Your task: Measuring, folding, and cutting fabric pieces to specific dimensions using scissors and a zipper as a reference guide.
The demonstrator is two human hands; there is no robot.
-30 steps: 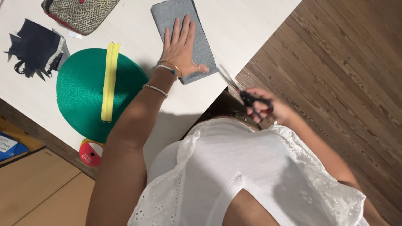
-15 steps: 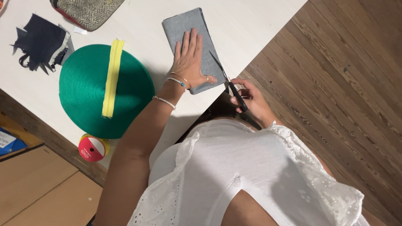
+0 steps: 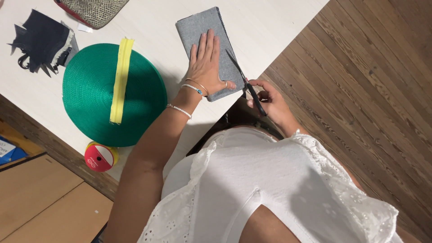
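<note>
One grey fabric piece [image 3: 204,42], one scissors [image 3: 245,83], one green disc [image 3: 90,96], one yellow zipper [image 3: 121,78], one red tape roll [image 3: 100,156].

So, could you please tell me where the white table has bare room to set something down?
Bare table lies right of the grey fabric, up to the edge, and in a smaller strip between it and the green webbing roll. Crowded: the left hand presses the fabric, the right hand works scissors along its edge.

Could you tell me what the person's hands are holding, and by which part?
The right hand holds black scissors by the handle loops. The left hand grips nothing; it lies flat on the folded grey fabric.
</note>
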